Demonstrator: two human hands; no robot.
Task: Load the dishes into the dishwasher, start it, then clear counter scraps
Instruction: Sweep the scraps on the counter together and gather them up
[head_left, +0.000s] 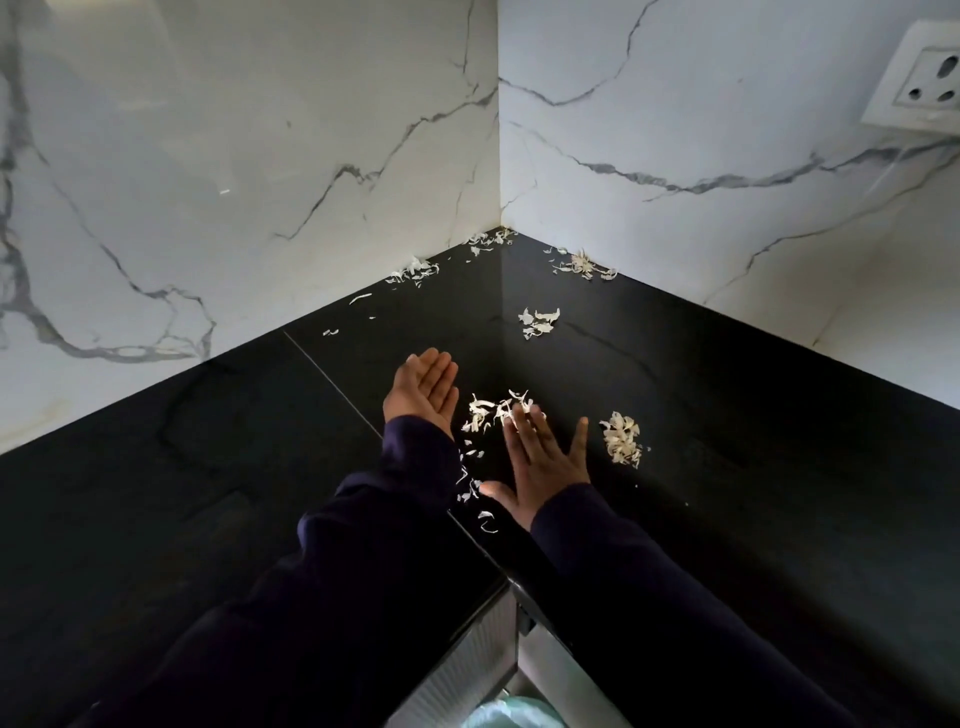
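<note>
— Now, item one: the counter (727, 415)?

— Black, glossy, L-shaped, running into a corner between two white marble-veined walls (234, 156). A seam crosses the top on the left side.

— Item two, scraps?

— Pale, papery peelings in several lots. Main heap (485, 410) lies between the two hands. A second clump (622, 439) sits just right of the right hand, apart from it. A third lot (538, 321) lies farther back, mid-counter. Smaller lots against the walls: one at the left wall (414, 270), one in the corner (488, 241), one at the right wall (584, 266). Loose flakes (470, 486) trail toward the counter edge between the sleeves.

— Item three, left hand?

— Left hand (423, 389), palm up, fingers straight and together, slightly cupped, grasping nothing. It sits just left of the main heap.

— Item four, right hand?

— Right hand (540, 467), palm down, fingers spread and straight, nothing gripped. Its fingertips (517, 415) reach the near side of the main heap; they are blurred, so I cannot tell whether they touch the flakes or the counter.

— Sundries?

— Dark sleeves (649, 597) on both arms. White socket (919, 83) on the right wall, upper corner. Something pale green (498, 717) below the counter edge, too little showing to identify.
</note>
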